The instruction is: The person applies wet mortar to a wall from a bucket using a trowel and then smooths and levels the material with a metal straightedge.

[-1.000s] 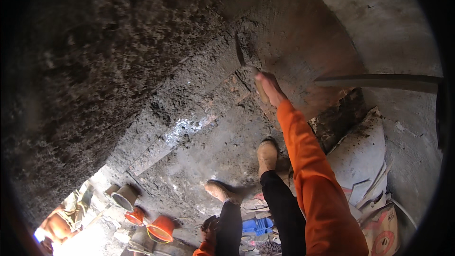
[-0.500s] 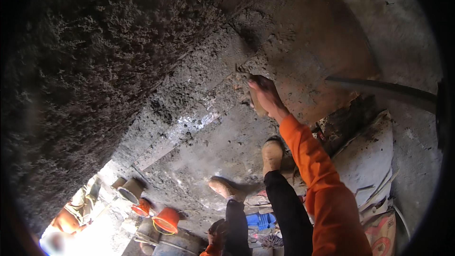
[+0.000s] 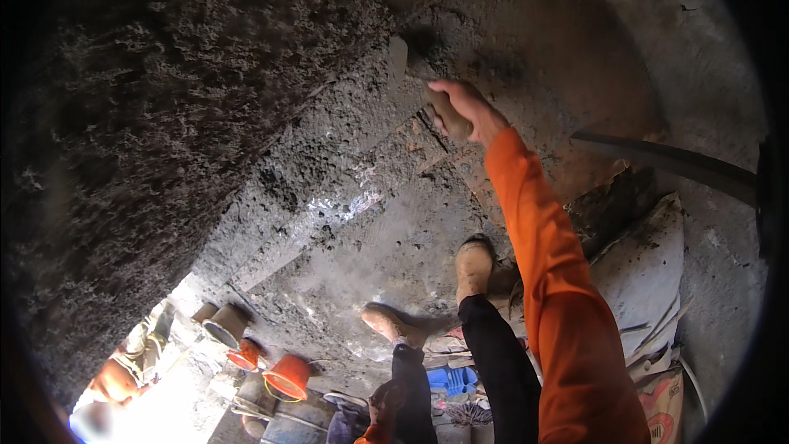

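My right hand (image 3: 470, 108), at the end of an orange sleeve, is closed round the handle of a trowel (image 3: 398, 59). The blade reaches up and left onto rough grey mortar (image 3: 337, 144) along the foot of the dark, coarse wall (image 3: 181, 107). Some of the blade blends into shadow. Down at the lower edge, my left hand (image 3: 385, 401) is beside my left leg; it is dark and small, so its fingers cannot be made out. My booted feet (image 3: 474, 267) stand on the mortar-smeared floor (image 3: 345, 279).
An orange bucket (image 3: 288, 376), a smaller orange bucket (image 3: 245, 354) and a grey bucket (image 3: 226, 326) are at lower left. A dark curved bar (image 3: 670, 156) juts in from the right. Pale sheeting (image 3: 645, 271) and a printed sack (image 3: 660, 407) lie at right.
My right hand has moved up and slightly right with the trowel, whose blade now shows higher against the mortar. My left hand has shifted slightly right beside my leg.
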Demonstrator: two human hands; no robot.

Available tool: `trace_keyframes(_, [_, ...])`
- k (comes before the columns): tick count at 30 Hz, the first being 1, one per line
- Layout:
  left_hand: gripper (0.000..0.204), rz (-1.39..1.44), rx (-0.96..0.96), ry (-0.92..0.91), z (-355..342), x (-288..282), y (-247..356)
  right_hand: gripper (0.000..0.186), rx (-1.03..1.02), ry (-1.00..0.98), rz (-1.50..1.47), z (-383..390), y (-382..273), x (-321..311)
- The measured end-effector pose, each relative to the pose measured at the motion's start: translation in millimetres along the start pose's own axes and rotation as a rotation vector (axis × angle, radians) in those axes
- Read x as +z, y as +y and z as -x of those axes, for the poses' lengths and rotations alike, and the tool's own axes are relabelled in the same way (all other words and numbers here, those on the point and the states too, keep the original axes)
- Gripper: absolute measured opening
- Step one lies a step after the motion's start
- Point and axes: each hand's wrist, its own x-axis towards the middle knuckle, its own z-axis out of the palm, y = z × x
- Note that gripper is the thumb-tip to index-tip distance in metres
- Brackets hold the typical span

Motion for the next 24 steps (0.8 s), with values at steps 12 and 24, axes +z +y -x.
trace_keyframes(12, [0.039,0.009,-0.132,0.028,10,27,50,0.026,-0.201,0.144,-0.200,-48,22,3])
trace_keyframes(24, [0.038,0.107,-0.092,-0.028,6,6,34,0.040,-0.507,0.233,0.787,1,64,-47])
